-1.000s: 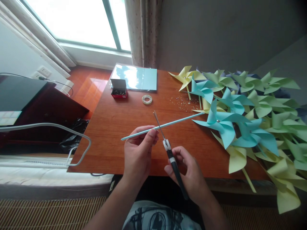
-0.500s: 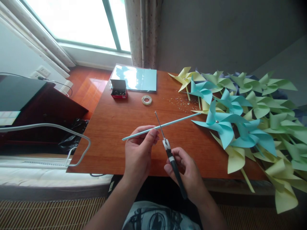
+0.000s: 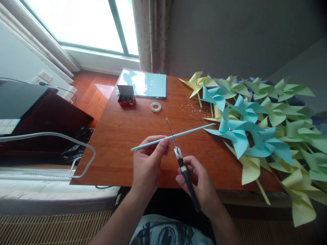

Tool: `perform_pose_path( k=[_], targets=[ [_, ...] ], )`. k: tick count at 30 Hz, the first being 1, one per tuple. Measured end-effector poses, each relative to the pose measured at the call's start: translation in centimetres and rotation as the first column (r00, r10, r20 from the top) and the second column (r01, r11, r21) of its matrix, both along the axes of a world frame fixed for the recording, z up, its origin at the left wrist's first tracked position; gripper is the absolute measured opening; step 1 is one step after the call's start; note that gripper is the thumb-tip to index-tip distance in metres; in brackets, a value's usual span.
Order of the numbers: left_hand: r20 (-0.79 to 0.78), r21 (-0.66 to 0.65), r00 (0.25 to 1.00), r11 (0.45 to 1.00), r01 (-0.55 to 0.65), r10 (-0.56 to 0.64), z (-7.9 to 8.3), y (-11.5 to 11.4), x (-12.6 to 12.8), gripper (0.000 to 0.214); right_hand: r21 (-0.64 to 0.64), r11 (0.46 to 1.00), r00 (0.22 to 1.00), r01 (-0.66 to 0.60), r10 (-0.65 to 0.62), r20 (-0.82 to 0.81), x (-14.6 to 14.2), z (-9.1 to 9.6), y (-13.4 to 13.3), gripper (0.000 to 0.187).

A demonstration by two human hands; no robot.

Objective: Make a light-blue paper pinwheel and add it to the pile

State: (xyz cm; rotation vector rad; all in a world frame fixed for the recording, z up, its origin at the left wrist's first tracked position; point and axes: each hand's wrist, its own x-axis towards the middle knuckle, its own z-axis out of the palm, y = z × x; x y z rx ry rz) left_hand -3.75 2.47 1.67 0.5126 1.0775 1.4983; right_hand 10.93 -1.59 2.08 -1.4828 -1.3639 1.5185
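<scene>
My left hand (image 3: 149, 162) pinches a light blue rolled paper stick (image 3: 189, 131) between thumb and fingers. The stick slants up to the right, its far end close to a blue pinwheel. In my right hand (image 3: 198, 178) are scissors (image 3: 178, 153) with black handles and a white pivot area, seen nearly edge-on. Their thin metal blades cross the stick just right of my left fingertips. Whether the blades touch or grip the stick, I cannot tell.
Blue, green and yellow paper pinwheels (image 3: 235, 131) crowd the table's right side. Behind my hands are a tape roll (image 3: 155, 107), an open small red box (image 3: 126, 98) of dark bits and blue sheets in plastic (image 3: 158, 85). Tiny scraps (image 3: 195, 111) lie on the wooden table (image 3: 112, 146).
The stick and scissors have shifted very slightly to the right, and the stick's far end sits a little lower. Both grips look the same.
</scene>
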Motion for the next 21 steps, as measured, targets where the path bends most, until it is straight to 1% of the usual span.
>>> perform_pose_path(
  k=[5, 10, 12, 14, 15, 16, 17, 18, 19, 20, 21],
  targets=[
    [0.004, -0.005, 1.0, 1.0, -0.009, 0.009, 0.1, -0.1, 0.1, 0.014, -0.003, 1.0, 1.0, 0.026, -0.026, 0.006, -0.2, -0.4, -0.1, 0.027],
    [0.028, 0.015, 0.999, 0.999, 0.036, -0.037, -0.3, 0.1, 0.0, 0.012, -0.005, 0.999, 0.999, 0.033, -0.033, 0.002, -0.2, -0.7, -0.1, 0.029],
    [0.025, 0.007, 0.996, 0.996, 0.088, -0.088, -0.5, 0.0, -0.3, 0.013, -0.001, 0.999, 0.999, 0.037, -0.037, 0.008, -0.1, -0.6, 0.0, 0.029],
    [-0.065, -0.018, 0.979, 0.981, 0.191, -0.192, -0.5, -0.2, -0.8, 0.013, 0.005, 0.999, 0.999, 0.047, -0.047, 0.024, 0.2, -0.5, 0.1, 0.029],
    [-0.164, -0.029, 0.952, 0.966, 0.257, -0.258, -0.4, -0.5, -1.2, 0.014, 0.007, 0.999, 0.998, 0.052, -0.052, 0.038, 0.4, -0.4, 0.2, 0.028],
    [-0.3, -0.032, 0.9, 0.946, 0.323, -0.317, -0.1, -0.9, -1.6, 0.017, 0.015, 0.998, 0.997, 0.057, -0.058, 0.057, 0.6, -0.4, 0.3, 0.028],
    [-0.465, -0.021, 0.814, 0.923, 0.384, -0.349, 0.3, -1.2, -2.1, 0.017, 0.027, 0.998, 0.994, 0.063, -0.065, 0.084, 0.8, -0.4, 0.4, 0.028],
    [-0.637, 0.029, 0.708, 0.908, 0.418, -0.305, 0.7, -1.7, -2.5, 0.014, 0.042, 0.997, 0.99, 0.068, -0.072, 0.119, 1.0, -0.4, 0.5, 0.028],
    [-0.768, 0.09, 0.606, 0.902, 0.422, -0.207, 1.3, -2.0, -2.9, 0.008, 0.058, 0.996, 0.984, 0.071, -0.08, 0.16, 1.1, -0.4, 0.5, 0.028],
    [-0.846, 0.18, 0.531, 0.905, 0.386, -0.058, 1.8, -2.4, -3.2, 0.007, 0.077, 0.994, 0.976, 0.072, -0.086, 0.202, 1.2, -0.5, 0.5, 0.029],
    [-0.887, 0.244, 0.459, 0.9, 0.362, 0.055, 2.3, -2.6, -3.5, 0.014, 0.096, 0.993, 0.966, 0.068, -0.09, 0.244, 1.3, -0.5, 0.5, 0.029]
  ],
)
